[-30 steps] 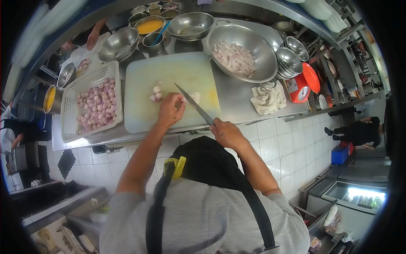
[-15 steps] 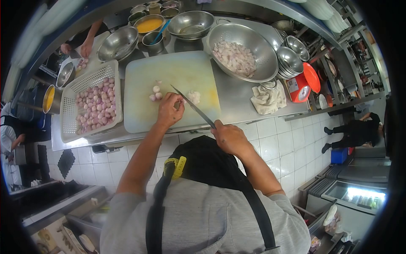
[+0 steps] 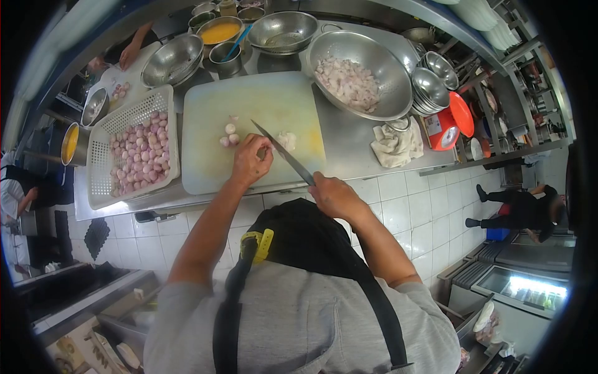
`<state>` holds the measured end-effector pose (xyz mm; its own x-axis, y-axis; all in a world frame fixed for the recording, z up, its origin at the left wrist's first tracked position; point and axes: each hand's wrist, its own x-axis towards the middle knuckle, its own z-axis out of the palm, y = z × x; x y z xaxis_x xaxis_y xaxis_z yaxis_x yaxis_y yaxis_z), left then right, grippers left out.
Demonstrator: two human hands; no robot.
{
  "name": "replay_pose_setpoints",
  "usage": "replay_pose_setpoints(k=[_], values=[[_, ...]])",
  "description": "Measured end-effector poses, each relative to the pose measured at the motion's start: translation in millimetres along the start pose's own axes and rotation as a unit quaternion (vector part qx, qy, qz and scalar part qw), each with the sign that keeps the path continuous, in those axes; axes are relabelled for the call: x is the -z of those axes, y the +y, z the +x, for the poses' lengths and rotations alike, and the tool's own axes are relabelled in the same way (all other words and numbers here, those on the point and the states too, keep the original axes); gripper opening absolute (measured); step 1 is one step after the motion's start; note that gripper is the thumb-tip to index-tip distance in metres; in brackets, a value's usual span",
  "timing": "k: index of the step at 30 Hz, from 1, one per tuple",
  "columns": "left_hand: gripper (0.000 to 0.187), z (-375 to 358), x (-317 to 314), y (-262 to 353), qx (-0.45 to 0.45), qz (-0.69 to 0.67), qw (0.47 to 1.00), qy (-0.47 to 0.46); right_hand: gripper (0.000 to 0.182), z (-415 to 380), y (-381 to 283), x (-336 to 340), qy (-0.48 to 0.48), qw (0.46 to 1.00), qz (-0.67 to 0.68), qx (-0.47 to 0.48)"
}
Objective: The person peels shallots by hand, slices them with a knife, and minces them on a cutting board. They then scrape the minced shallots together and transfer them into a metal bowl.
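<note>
In my right hand [image 3: 336, 198] is the handle of a kitchen knife [image 3: 288, 156], its blade slanting up and left over the pale cutting board [image 3: 249, 96]. My left hand [image 3: 251, 161] is closed beside the blade, fingertips pinched on a small shallot that is mostly hidden. Right of the blade lies a little heap of cut shallot [image 3: 286, 141]. Several peeled shallots [image 3: 230, 134] sit on the board beyond my left hand. To the left, a white perforated basket [image 3: 98, 156] holds many whole shallots [image 3: 140, 153].
A large steel colander [image 3: 395, 81] of cut shallots [image 3: 349, 84] stands right of the board, near a crumpled cloth [image 3: 397, 144] and a red scale [image 3: 441, 129]. Steel bowls [image 3: 282, 31] line the back. A co-worker's hand [image 3: 129, 56] is at far left; another person [image 3: 523, 209] stands at right.
My hands and the knife hold nearly the same position, with only a slight shift of view. The person at far right has changed posture.
</note>
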<state>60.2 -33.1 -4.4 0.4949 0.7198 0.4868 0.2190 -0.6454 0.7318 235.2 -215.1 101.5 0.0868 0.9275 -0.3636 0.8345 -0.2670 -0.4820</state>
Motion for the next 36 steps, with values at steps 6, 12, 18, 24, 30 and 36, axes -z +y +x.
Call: replay_pose_setpoints(k=[6,12,18,24,30,36], values=[[0.014,0,3,4,0.008,-0.005,1.000,-0.018,0.029,29,7,-19,-0.006,1.000,0.025,-0.002],[0.017,5,1,1,-0.025,0.044,0.998,-0.040,0.030,20,14,0,-0.018,0.999,0.023,-0.029],[0.014,10,-1,-14,-0.017,0.053,0.995,-0.078,0.025,9,0,-5,0.029,0.995,-0.080,-0.046],[0.006,10,-4,-8,-0.003,0.005,0.998,-0.059,0.022,4,-1,-12,0.056,0.992,-0.108,-0.026],[0.008,10,-3,-6,-0.006,0.018,0.999,-0.048,0.021,-6,-11,-4,0.036,0.994,-0.095,-0.035],[0.008,11,-2,-10,-0.011,0.016,0.998,-0.053,0.023,5,-13,-3,0.028,0.995,-0.087,-0.045]])
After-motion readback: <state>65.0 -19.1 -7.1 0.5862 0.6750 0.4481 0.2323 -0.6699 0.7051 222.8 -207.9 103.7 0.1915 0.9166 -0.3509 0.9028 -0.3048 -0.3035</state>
